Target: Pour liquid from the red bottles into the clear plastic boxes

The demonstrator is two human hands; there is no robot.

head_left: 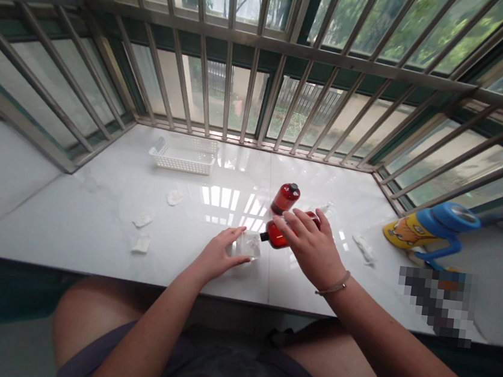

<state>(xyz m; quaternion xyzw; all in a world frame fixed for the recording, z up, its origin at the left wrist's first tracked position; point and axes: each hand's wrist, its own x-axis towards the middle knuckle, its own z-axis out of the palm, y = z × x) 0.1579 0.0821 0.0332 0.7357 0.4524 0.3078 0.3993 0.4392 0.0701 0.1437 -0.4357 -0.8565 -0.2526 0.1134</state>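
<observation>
My left hand [215, 257] is wrapped around the side of a small clear box [248, 247], its thumb along the near edge and its fingers on the far side. My right hand [311, 244] grips a red-brown bottle [277, 235] from above. That bottle lies tipped on its side, its black neck pointing left at the right edge of the clear box. Whether liquid is flowing cannot be made out. Just behind it a second red-brown bottle [286, 198] with a black cap stands upright. A clear item [328, 208], partly hidden, lies beyond my right fingers.
A white perforated basket [182, 161] sits at the back left. Crumpled white tissues [175, 197] are scattered on the left, and another white wad [363, 249] lies right. A yellow and blue flask [429, 227] stands at the right. Metal bars [259, 41] line the windows behind the white counter [94, 213].
</observation>
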